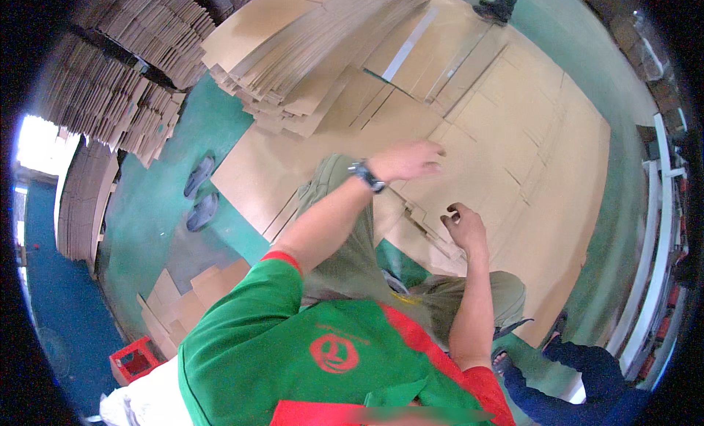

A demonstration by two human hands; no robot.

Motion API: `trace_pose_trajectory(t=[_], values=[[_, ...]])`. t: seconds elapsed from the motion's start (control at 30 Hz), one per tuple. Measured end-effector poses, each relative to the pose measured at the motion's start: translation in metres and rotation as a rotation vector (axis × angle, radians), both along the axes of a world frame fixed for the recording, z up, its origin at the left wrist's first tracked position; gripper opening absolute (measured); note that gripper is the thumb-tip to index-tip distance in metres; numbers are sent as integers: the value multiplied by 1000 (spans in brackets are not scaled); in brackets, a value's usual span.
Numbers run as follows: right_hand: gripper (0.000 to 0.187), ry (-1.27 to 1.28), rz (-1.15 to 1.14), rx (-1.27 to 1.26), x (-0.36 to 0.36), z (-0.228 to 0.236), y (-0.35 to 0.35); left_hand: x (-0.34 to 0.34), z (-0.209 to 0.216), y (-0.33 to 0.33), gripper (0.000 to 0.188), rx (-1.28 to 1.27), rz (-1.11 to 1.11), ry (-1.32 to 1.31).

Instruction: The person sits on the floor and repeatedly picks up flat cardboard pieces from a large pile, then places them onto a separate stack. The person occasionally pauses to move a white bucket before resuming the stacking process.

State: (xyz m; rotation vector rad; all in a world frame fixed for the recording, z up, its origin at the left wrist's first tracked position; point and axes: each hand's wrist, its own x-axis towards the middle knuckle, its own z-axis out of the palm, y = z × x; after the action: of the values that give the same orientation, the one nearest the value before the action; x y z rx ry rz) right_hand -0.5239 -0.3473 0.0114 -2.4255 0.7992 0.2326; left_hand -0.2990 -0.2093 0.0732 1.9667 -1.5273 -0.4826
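My left hand [407, 160], with a dark wristwatch [367, 176] on its wrist, reaches over the flat cardboard sheets [543, 125] in front of me. Its fingers are stretched out and a little blurred, and I see nothing in them. To its right and nearer, my right hand [466, 229] is raised above the near cut edges of the cardboard. The fingers there are loosely bent, with a gap between thumb and forefinger, and they hold nothing that I can see. Whether either hand touches the cardboard, I cannot tell.
A fanned stack of cardboard sheets [293, 52] rises ahead; bundled cardboard [95, 96] stands at far left. Grey sandals [202, 213] lie on the green floor. A red crate [136, 361] sits lower left. People's legs [506, 0] show at far right and lower right.
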Motion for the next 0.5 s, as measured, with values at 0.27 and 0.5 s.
trace_pose_trajectory(t=[0.27,0.5], values=[[52,383,417,257,-24,-76,28,40,-75,244,42,94,841,-24],[38,638,815,475,-43,-170,130,-103,-225,342,38,905,350,608]])
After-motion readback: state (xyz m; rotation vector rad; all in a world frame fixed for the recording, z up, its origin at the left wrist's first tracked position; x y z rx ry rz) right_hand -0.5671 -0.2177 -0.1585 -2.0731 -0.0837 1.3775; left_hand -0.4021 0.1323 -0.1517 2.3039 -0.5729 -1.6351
